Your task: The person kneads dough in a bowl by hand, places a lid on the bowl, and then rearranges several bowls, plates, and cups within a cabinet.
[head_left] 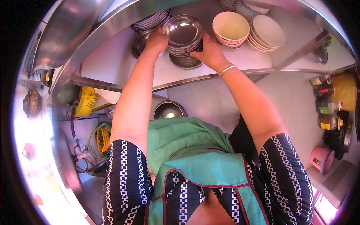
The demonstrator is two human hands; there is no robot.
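A stack of shallow round metal dishes [182, 30] is between my hands at the cabinet shelf. My left hand [156, 42] grips its left side, thumb at the rim. From the right, my right hand [210, 53] closes on the stack's lower side; some fingers are hidden behind it. Just below the stack lies another metal dish [185, 62], partly covered; I cannot tell whether the two touch. A further metal dish [139, 44] sits left of my left hand, next to a pile of plates [152, 21].
Stacked cream bowls [231, 27] and white bowls [268, 32] stand on the shelf [240, 62] to the right. A metal basin [170, 109] is below the shelf edge. Bottles [324, 90] and a pink bucket [322, 160] are at far right; a yellow bag [86, 101] is at left.
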